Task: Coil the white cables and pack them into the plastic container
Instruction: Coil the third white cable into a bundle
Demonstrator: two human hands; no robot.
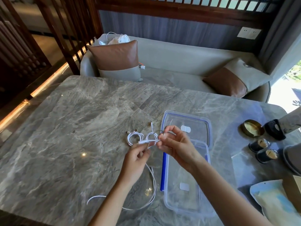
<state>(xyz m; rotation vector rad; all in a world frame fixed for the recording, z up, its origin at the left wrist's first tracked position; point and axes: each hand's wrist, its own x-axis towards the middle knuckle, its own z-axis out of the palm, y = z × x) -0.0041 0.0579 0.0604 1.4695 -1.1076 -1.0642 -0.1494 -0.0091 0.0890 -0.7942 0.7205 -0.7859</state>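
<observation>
Both hands pinch one white cable (149, 141) above the marble table (81, 128), left hand (136, 158) and right hand (175, 143) beside the empty plastic container (182, 199); its loose tail could snag the coiled cables (135, 137) and undo them

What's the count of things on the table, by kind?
White cables: 3 (held, coiled, looped)
Plastic container: 1
Lid: 1
Brass dish: 1
Dark cups: 2
Pouch: 1
Total: 9
</observation>
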